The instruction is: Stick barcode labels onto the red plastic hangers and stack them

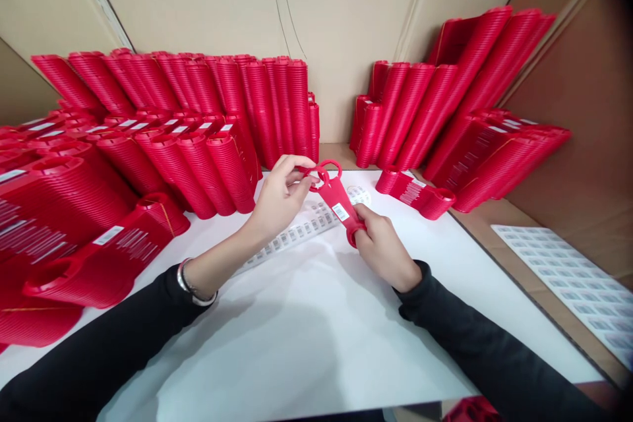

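Between my two hands is a flat red plastic piece (332, 196) with ring-shaped ends and a white barcode label (341, 211) on its face. My right hand (383, 244) is closed around its lower end, thumb near the label. The fingers of my left hand (284, 194) are pinched at the upper end, on what looks like a red ring or loop (330, 167); exactly what they grip is partly hidden. Under the hands, a strip of barcode stickers (291, 236) lies on the white tabletop (277, 336).
Bundled stacks of red pieces (198, 89) fill the left side and back. More stacks (420, 112) stand at the back right, with one short bundle (415, 192) in front. A sticker sheet (568, 277) lies at the right. Cardboard walls (346, 26) enclose the table.
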Demonstrator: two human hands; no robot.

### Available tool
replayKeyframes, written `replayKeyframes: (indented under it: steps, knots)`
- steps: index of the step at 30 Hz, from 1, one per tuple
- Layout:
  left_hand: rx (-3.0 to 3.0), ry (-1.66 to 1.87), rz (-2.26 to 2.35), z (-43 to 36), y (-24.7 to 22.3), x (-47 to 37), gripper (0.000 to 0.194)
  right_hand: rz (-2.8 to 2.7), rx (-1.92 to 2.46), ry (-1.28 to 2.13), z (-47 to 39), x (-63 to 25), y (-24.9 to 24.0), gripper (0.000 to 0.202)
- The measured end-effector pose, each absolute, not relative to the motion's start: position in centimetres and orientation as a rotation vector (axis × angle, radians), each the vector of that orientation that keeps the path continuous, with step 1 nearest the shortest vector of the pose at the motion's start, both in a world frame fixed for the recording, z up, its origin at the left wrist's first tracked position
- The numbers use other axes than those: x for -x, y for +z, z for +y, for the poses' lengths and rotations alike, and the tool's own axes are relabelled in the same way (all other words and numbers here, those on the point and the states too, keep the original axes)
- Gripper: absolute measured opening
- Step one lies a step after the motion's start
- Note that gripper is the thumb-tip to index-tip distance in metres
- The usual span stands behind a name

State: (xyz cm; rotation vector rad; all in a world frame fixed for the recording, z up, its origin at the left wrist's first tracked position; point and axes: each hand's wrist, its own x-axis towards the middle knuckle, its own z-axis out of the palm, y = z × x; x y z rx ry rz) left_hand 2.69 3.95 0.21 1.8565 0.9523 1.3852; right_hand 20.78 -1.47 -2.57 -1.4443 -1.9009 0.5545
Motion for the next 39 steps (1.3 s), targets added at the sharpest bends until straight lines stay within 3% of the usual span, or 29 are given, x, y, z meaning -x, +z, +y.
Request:
replayKeyframes:
  steps: [6, 11, 15, 19, 23, 26, 29, 35, 39]
  knots:
    - [-1.741, 1.351, 1.115, 4.3, 0.3, -2.5, 0.018, -1.922, 1.486, 0.486, -1.2, -21.1, -2.5, 0.018]
    - [-1.692, 1.324, 0.993, 4.2, 0.4, -2.6, 0.014, -2.014, 1.482, 0.463, -1.3, -20.9, -2.7, 0.019]
    - [-1.972, 1.223, 1.032, 3.7, 0.4, -2.6, 0.019, -1.995, 1.487, 0.503, -1.2, -21.0, -2.7, 0.02]
    - [-2.326, 0.94, 1.227, 3.1, 0.4, -2.7, 0.019, -1.961, 1.525, 0.472, -1.0, -21.2, -2.5, 0.022]
    - [-2.414, 0.553, 1.447, 3.2, -0.5, -2.5, 0.04, -2.005, 1.546, 0.445, -0.9, -21.2, -2.5, 0.023]
    - [-2.491, 0.36, 1.519, 3.8, -1.5, -2.0, 0.029, -2.061, 1.591, 0.421, -0.9, -21.2, -2.6, 0.027]
    - [-2.501, 0.157, 1.546, 4.3, -2.2, -1.4, 0.044, -2.1, 1.625, 0.41, -1.0, -21.2, -2.6, 0.033]
    - [-2.53, 0.112, 1.334, 4.2, -1.6, -1.1, 0.041, -2.149, 1.641, 0.397, -1.1, -21.3, -2.4, 0.029]
    - [-2.488, 0.314, 1.233, 3.9, -1.6, -1.7, 0.019, -2.176, 1.63, 0.451, -1.0, -21.1, -3.1, 0.026]
